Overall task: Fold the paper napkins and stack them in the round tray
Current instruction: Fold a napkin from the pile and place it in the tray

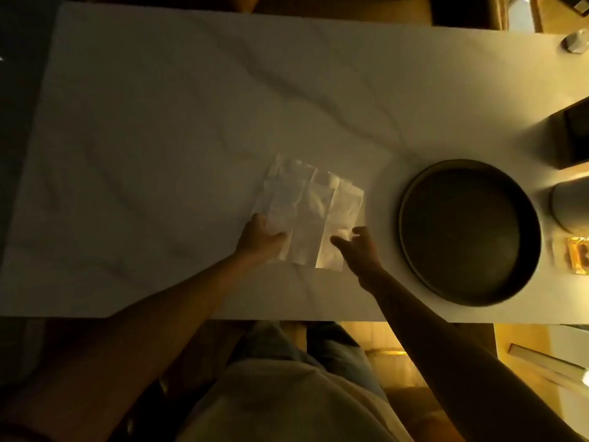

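Note:
Several white paper napkins (pixel 310 208) lie overlapping and partly creased in the middle of the white table (pixel 159 138). My left hand (pixel 263 236) rests on the near left corner of the pile, fingers curled onto the leftmost napkin. My right hand (pixel 360 247) hovers at the near right edge of the pile, thumb and fingers apart, just touching the rightmost napkin. The dark round tray (pixel 470 232) stands to the right of the napkins with nothing in it.
At the right edge stand a pale cylinder (pixel 570 205), a dark box (pixel 573 135) and a small amber glass object (pixel 578 255). A metallic item (pixel 575 43) sits at the far right corner. The table's near edge runs just below my forearms.

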